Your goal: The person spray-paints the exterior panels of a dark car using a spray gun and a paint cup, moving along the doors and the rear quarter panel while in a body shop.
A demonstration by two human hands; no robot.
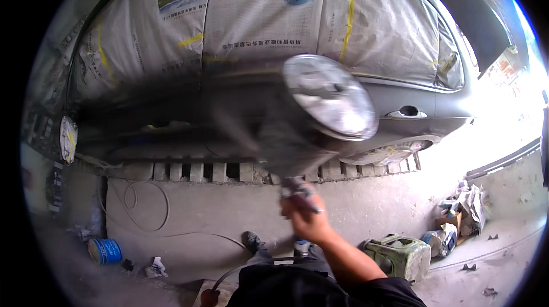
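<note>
spray cup (346, 110), centre: silver | car body (417, 94), middle: grey | newspaper (257, 24), top: shows yellow tape (347, 21) stripes | tub (104, 251), lower left: blue

Blown-out glare at right, dimmer left, motion-blurred spray gun (303, 142), curved fisheye edges

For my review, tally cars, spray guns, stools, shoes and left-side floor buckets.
Dark grey newspaper-masked car: 1
Silver-cupped metal spray gun: 1
Green plastic stool: 1
Person's worn shoes: 2
Blue cylindrical bucket: 1
Total: 6
</note>
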